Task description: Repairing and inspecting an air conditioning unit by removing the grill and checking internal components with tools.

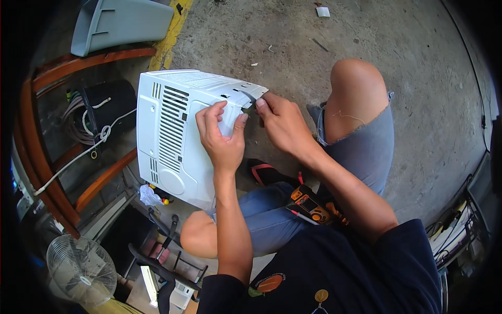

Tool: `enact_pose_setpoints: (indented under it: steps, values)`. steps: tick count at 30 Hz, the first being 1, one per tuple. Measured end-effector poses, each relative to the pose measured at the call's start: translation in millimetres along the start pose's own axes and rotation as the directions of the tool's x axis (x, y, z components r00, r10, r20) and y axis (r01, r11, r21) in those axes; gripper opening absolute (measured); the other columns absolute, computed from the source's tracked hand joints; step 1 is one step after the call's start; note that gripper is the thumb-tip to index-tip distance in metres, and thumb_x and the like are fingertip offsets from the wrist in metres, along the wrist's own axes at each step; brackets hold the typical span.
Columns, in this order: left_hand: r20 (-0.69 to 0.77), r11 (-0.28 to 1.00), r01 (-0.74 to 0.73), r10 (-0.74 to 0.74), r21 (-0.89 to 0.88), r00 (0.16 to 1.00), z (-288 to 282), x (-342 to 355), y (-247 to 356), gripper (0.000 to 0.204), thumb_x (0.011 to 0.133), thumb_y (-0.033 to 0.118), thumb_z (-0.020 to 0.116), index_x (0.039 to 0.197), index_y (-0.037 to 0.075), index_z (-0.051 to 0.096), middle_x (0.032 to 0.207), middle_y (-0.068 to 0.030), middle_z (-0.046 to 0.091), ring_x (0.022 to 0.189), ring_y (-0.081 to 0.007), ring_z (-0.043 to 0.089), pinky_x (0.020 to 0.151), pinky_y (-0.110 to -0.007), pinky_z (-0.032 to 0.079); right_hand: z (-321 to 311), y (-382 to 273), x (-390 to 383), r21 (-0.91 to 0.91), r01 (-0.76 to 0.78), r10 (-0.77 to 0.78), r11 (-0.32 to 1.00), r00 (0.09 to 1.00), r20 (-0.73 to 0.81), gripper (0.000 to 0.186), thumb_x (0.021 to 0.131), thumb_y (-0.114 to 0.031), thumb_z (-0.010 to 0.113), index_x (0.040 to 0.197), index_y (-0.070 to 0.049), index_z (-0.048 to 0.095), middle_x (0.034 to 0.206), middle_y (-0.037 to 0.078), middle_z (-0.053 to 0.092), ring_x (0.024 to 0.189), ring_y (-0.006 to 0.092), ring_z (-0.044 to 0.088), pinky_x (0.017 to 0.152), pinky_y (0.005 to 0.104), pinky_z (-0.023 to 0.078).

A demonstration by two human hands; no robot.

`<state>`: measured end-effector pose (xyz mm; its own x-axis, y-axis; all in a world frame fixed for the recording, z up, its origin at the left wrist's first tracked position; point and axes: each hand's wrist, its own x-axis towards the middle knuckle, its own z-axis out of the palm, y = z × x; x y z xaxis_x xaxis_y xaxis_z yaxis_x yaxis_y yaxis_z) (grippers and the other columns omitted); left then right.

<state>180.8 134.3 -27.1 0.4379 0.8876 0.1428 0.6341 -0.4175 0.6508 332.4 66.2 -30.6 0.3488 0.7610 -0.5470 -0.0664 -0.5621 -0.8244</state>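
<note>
A white vented appliance casing (201, 180), dented and torn at its upper right corner, stands on the floor in front of my knees. My left hand (222, 138) holds that corner between its thumb and bent fingers. Against the bent edge beside it, my right hand (280, 120) pinches a loose metal flap of the same casing. The inner side of the flap is hidden by my fingers. On my lap lies an orange and black multimeter (308, 204), with a red-and-white probe (302, 216) across it.
A wooden frame (39, 167) with a white rope tied to it stands at left, next to a black bucket (112, 112) of cables. A grey bin (130, 23) lies behind. A fan (81, 269) sits lower left. Scraps litter the concrete floor (418, 78).
</note>
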Motion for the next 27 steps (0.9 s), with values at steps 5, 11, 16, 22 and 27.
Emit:
enact_pose_setpoints:
  steps: [5,11,16,22,27]
  values:
    - [-0.058,0.989,-0.099,0.106,0.109,0.993,8.2,-8.5,-9.7,0.023,0.099,0.011,0.076,0.121,0.005,0.072,0.108,-0.0103,0.063,0.096,-0.0261,0.059,0.087,-0.037,0.051,7.2,7.8,23.5,0.108,-0.142,0.131,0.984,0.986,0.105,0.042,0.104,-0.031,0.057,0.096,0.007,0.073,0.079,0.024,0.072,0.070,0.0428,0.062,0.075,0.0518,0.053]
    - [-0.066,0.996,-0.036,0.041,0.079,0.997,7.3,-13.4,-17.2,0.025,0.100,0.011,0.074,0.123,0.004,0.074,0.115,-0.0102,0.066,0.095,-0.0230,0.059,0.086,-0.034,0.050,5.3,1.6,22.2,-0.071,-0.164,0.170,0.984,0.980,0.101,0.045,0.100,-0.034,0.063,0.083,0.006,0.074,0.070,0.018,0.067,0.065,0.0355,0.059,0.071,0.0471,0.052]
    - [-0.079,0.995,-0.025,0.033,0.098,0.996,8.5,-15.0,-17.8,0.024,0.100,0.011,0.074,0.122,0.004,0.074,0.114,-0.0100,0.067,0.094,-0.0225,0.059,0.085,-0.034,0.050,7.6,5.1,24.5,-0.078,-0.109,0.117,0.991,0.987,0.107,0.046,0.102,-0.035,0.066,0.079,0.004,0.074,0.061,0.008,0.058,0.059,0.0209,0.049,0.062,0.0383,0.046]
    - [-0.087,0.996,-0.034,0.041,0.085,0.995,8.7,-13.5,-18.5,0.020,0.099,0.011,0.075,0.118,0.004,0.074,0.110,-0.0095,0.065,0.091,-0.0229,0.058,0.083,-0.035,0.050,7.5,8.3,26.5,-0.041,-0.150,0.154,0.988,0.982,0.111,0.045,0.100,-0.034,0.066,0.079,0.005,0.073,0.062,0.012,0.059,0.060,0.0266,0.050,0.064,0.0420,0.048]
    - [-0.086,0.996,-0.025,0.033,0.084,0.996,7.6,-14.4,-17.5,0.018,0.099,0.011,0.075,0.116,0.004,0.074,0.109,-0.0092,0.065,0.090,-0.0228,0.057,0.083,-0.035,0.050,5.7,9.8,24.6,-0.032,-0.133,0.136,0.991,0.983,0.124,0.044,0.099,-0.034,0.065,0.080,0.005,0.073,0.063,0.015,0.061,0.060,0.0329,0.053,0.067,0.0470,0.050]
